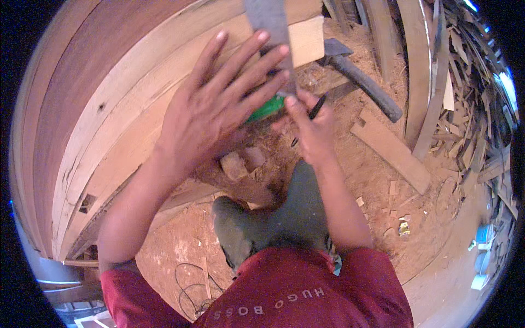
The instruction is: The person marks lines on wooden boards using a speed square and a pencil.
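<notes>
My left hand [210, 106] is spread flat, its fingers stretched over pale curved planks [156, 65] and a broad grey metal blade [272, 22]. The fingertips overlap the blade; whether they press on it I cannot tell. Beneath that palm shows a green part [267, 109], perhaps the blade's handle, mostly hidden. My right hand [316, 134] is closed at the blade's near end, with the thumb against it. A slim black pen [318, 106] sticks out between its fingers. The squared end of a light board [307, 39] lies just right of the blade.
Right of the board rests a tool with a metal head [336, 48] and a thick dark handle [369, 90]. A flat plank piece [394, 150] lies on the dusty ground. Scrap wood [465, 98] is heaped at the far right. A thin cable [188, 281] coils at lower left.
</notes>
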The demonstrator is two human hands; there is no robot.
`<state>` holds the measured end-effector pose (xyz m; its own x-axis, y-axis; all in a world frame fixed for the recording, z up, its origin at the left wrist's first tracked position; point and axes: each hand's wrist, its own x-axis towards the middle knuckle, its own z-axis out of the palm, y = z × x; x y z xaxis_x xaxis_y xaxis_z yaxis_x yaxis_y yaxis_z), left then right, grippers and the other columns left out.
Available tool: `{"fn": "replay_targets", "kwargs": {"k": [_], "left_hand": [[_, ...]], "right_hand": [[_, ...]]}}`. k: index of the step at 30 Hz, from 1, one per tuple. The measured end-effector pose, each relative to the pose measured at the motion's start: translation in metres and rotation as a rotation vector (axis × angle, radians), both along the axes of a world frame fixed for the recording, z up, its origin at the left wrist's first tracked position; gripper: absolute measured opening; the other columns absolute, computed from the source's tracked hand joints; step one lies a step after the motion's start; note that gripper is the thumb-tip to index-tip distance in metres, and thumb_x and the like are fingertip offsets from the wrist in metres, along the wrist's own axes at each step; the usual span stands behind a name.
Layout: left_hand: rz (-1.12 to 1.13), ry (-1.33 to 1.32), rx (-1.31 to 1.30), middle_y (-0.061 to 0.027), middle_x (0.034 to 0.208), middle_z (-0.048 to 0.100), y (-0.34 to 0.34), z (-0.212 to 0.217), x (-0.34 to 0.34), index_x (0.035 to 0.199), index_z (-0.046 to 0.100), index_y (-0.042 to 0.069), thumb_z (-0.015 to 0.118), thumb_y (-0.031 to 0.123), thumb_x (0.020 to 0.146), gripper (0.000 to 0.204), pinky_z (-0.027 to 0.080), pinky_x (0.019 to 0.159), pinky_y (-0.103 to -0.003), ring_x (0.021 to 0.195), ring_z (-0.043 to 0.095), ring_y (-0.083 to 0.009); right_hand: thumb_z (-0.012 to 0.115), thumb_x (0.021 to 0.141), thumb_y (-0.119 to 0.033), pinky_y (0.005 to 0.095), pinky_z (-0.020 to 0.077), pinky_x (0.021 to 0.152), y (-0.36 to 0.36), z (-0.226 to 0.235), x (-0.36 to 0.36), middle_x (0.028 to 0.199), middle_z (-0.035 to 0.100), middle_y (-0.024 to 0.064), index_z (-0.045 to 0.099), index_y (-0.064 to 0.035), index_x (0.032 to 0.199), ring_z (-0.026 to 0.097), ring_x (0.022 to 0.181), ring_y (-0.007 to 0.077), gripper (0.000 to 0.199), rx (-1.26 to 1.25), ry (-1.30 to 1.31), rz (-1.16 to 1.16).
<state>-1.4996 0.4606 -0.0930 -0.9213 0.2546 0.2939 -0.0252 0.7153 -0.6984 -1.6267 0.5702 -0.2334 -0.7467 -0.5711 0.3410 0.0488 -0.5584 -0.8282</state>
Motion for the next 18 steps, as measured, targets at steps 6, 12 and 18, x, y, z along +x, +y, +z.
{"fn": "replay_targets", "kwargs": {"k": [6, 12, 18], "left_hand": [[-0.030, 0.022, 0.030, 0.0017, 0.162, 0.030, 0.002, 0.015, -0.005, 0.149, 0.043, 0.027, 0.068, 0.050, 0.081, 0.076, 0.010, 0.125, -0.054, 0.152, 0.023, -0.0230], [-0.069, 0.043, 0.074, 0.0005, 0.163, 0.029, 0.002, 0.011, -0.016, 0.150, 0.042, 0.026, 0.075, 0.046, 0.075, 0.085, 0.008, 0.125, -0.056, 0.152, 0.023, -0.0235], [-0.071, 0.008, 0.102, 0.0014, 0.163, 0.028, 0.011, 0.015, -0.031, 0.150, 0.042, 0.027, 0.078, 0.046, 0.071, 0.089, 0.007, 0.125, -0.056, 0.152, 0.022, -0.0233]], "right_hand": [[0.070, 0.095, -0.025, 0.0236, 0.0438, 0.052, 0.006, 0.016, -0.016, 0.090, 0.071, 0.0070, 0.064, 0.0022, 0.115, 0.068, 0.063, 0.0150, 0.034, 0.078, 0.031, -0.048], [0.071, 0.094, -0.027, 0.0278, 0.0520, 0.058, 0.009, 0.019, -0.017, 0.088, 0.070, 0.0091, 0.061, 0.0039, 0.114, 0.067, 0.063, 0.0167, 0.038, 0.090, 0.012, -0.239], [0.054, 0.100, -0.046, 0.0282, 0.0495, 0.055, 0.041, 0.022, -0.022, 0.088, 0.066, 0.0099, 0.064, -0.0014, 0.107, 0.063, 0.068, 0.0178, 0.047, -0.106, -0.063, -0.577]]}}
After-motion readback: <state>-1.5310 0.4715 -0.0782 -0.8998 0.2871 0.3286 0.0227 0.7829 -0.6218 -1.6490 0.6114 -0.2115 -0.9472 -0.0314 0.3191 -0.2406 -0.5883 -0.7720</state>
